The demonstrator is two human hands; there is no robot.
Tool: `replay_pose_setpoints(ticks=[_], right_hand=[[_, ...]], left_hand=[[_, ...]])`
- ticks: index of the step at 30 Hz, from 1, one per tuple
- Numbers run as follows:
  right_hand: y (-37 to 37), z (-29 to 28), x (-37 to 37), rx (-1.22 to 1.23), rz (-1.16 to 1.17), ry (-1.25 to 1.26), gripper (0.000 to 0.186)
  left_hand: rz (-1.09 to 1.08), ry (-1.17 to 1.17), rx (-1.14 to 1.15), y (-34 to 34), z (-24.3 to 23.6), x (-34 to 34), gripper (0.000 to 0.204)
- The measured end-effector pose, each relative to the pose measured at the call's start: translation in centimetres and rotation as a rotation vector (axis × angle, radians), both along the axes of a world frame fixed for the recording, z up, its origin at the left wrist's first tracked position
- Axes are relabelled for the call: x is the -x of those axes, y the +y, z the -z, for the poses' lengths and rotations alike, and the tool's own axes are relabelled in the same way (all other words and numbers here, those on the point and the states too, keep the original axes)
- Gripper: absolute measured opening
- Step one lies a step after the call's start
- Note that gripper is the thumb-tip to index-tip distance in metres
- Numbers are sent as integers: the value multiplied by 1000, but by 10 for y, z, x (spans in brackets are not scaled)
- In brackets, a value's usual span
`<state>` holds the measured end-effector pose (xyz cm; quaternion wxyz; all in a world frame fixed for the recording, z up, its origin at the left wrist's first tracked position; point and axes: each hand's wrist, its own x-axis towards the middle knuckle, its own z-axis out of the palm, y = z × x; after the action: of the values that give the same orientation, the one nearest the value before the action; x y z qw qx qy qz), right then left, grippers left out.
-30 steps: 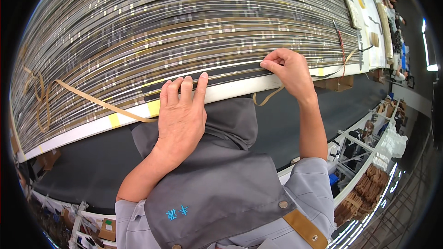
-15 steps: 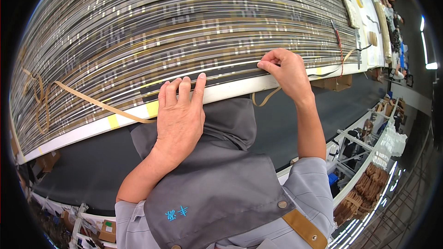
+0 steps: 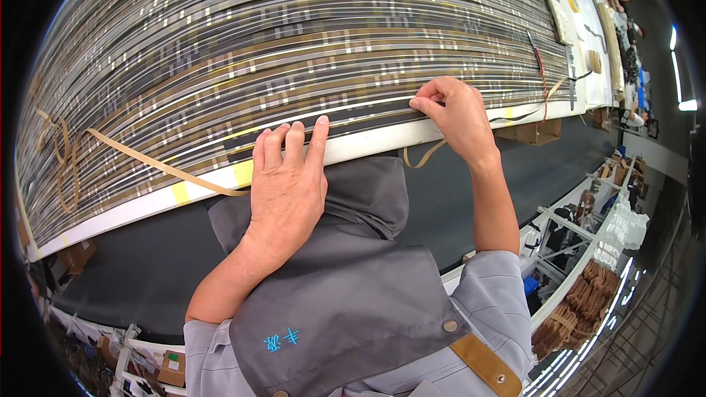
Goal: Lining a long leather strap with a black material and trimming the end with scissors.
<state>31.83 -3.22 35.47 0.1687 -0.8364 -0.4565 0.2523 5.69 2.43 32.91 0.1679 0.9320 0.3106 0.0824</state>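
Long narrow patterned strips [image 3: 316,44] in brown, grey, black and white lie in close rows over the wide table. Near its front edge, a black strip [image 3: 368,112] runs between my two hands. My left hand [image 3: 287,184] lies palm down with its fingers stretched out, the fingertips resting on this strip. Farther right, my right hand [image 3: 457,114] pinches at the black strip with thumb and forefinger; the exact grip is partly hidden by the fingers. A tan ribbon [image 3: 147,164] trails loosely from the left side of the table to beneath my left hand.
The white table edge [image 3: 368,143] carries yellow tape pieces [image 3: 244,172]. At the right lie a red-and-black cord [image 3: 541,66], a pale block [image 3: 557,20] and a tape roll [image 3: 594,61]. Behind me stand white shelves [image 3: 566,224] with brown bundles [image 3: 588,294] and a cardboard box [image 3: 172,369].
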Motion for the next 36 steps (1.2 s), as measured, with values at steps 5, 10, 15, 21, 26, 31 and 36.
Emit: replay_pose_setpoints(ticks=[5, 10, 15, 21, 26, 31, 36], right_hand=[[2, 2, 3, 10, -4, -6, 18], [2, -1, 6, 25, 7, -61, 17], [3, -1, 4, 49, -8, -50, 20], [4, -2, 1, 36, -53, -66, 20], [5, 1, -1, 17, -68, -51, 20], [-4, 3, -14, -51, -154, -101, 22], [-19, -21, -52, 85, -159, -1, 25]], left_hand=[[-13, -15, -6, 0, 2, 1, 63], [-4, -15, -4, -1, 2, 1, 63], [8, 32, -18, -7, 2, -7, 64], [137, 18, -72, -19, 7, -41, 55], [223, -64, -94, -27, 10, -78, 53], [222, -33, -174, -30, 11, -97, 53], [194, 7, -165, -37, 8, -108, 54]])
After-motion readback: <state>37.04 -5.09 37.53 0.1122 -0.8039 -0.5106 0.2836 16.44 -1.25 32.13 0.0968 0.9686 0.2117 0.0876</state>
